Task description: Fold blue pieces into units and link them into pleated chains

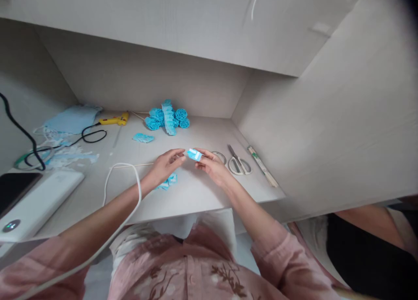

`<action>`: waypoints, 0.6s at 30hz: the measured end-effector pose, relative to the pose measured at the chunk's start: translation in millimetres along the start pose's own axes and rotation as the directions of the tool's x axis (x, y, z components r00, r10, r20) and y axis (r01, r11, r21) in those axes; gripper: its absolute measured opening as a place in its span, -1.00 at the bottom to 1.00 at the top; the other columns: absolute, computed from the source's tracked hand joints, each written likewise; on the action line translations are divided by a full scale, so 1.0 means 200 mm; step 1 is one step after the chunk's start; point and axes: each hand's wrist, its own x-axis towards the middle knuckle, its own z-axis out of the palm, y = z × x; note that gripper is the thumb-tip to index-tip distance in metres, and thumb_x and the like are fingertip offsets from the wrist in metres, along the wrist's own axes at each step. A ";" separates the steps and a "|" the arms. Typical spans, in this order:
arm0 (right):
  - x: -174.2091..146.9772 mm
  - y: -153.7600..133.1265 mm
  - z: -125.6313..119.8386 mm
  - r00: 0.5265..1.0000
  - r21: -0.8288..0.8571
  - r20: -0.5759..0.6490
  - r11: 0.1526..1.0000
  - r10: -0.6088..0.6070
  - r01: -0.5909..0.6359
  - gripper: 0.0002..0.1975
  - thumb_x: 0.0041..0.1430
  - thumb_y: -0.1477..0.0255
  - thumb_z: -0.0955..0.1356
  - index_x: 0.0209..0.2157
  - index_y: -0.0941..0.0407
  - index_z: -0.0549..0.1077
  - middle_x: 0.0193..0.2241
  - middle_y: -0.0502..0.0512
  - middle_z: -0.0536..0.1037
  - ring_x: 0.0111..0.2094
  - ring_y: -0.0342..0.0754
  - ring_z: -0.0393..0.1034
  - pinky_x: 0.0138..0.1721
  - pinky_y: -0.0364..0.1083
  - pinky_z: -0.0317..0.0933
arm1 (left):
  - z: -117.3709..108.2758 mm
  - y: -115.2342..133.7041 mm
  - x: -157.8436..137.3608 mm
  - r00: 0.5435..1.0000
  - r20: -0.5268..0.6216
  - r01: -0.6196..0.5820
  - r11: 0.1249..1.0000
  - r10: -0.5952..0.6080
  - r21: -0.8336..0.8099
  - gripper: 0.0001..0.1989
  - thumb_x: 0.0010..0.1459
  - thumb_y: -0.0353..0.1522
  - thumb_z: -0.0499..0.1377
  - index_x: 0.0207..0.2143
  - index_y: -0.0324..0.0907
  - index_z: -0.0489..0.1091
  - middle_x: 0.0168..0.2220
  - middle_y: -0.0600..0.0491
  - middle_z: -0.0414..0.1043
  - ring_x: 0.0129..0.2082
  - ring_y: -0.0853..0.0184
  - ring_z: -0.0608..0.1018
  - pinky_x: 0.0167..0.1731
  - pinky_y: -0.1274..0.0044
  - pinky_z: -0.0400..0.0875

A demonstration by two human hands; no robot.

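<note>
1. A yellow glue gun (115,119) lay at the far left.
2. The left hand (167,165) hovered, thumb and fingers narrowly parted, apparently empty.
3. A folded blue piece (193,154) sat between both hands; shaping it seemed the step underway, likely calling next for left fingertips on its edge.
4. The right hand (212,166) pinched that piece.
5. Scissors (241,165) lay beyond.

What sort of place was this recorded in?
Probably a small craft workspace at a partitioned desk: the blue rosettes, what looks like a yellow glue gun and the scissors on it suggest so. Whether it is a home or a workshop, I cannot tell.
</note>
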 end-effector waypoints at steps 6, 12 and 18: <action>0.04 0.04 0.08 0.999 0.089 0.034 0.996 -0.016 0.013 -0.57 -0.09 0.36 0.50 -0.11 0.08 0.52 -0.30 0.02 0.58 -0.40 -0.18 0.40 -0.22 -0.12 0.31 | 0.05 0.04 0.12 0.950 0.111 0.305 0.799 -0.291 -0.517 -0.68 -0.09 -0.20 0.34 -0.40 -0.25 0.39 -0.48 0.08 0.40 -0.48 0.43 0.44 -0.47 0.59 0.31; 0.12 -0.05 -0.01 0.977 -0.182 0.212 0.982 -0.012 0.051 -0.58 0.06 0.31 0.43 -0.02 0.10 0.49 -0.24 0.10 0.57 -0.22 -0.09 0.43 -0.16 -0.08 0.30 | -0.01 0.02 0.14 0.931 0.196 0.365 0.745 -0.309 -0.558 -0.73 -0.03 -0.25 0.31 -0.38 -0.26 0.36 -0.50 0.05 0.45 -0.50 0.42 0.48 -0.47 0.59 0.32; 0.27 -0.18 0.03 0.927 -0.389 0.365 0.891 -0.083 0.233 -0.60 0.08 0.33 0.42 -0.02 0.11 0.48 -0.30 0.04 0.52 -0.29 -0.15 0.38 -0.17 -0.10 0.27 | -0.07 0.01 0.17 0.964 0.133 0.261 0.925 -0.232 -0.278 -0.69 -0.07 -0.32 0.32 -0.28 -0.21 0.33 -0.62 0.19 0.35 -0.61 0.48 0.38 -0.55 0.62 0.25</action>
